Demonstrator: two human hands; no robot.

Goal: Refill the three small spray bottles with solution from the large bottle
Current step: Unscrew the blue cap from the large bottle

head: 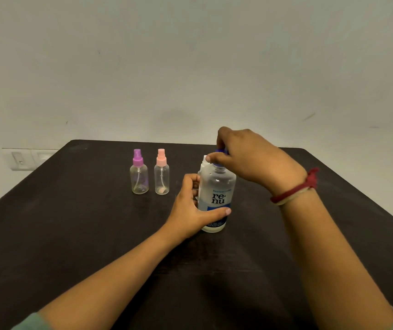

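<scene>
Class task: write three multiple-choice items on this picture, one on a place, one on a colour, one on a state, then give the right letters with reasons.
1. Where does the pink-capped spray bottle stand? A. Between the purple-capped spray bottle and the large bottle. B. In a hand. C. On the floor.
2. What colour is the large bottle's cap? A. Red. B. Blue. C. Yellow.
3. What is the left hand doing? A. Lying flat. B. Gripping the large bottle. C. Holding a spray bottle.
1 A: it stands on the table between them. 2 B: blue shows beneath the fingers of the right hand. 3 B: its fingers curl round the body.
</scene>
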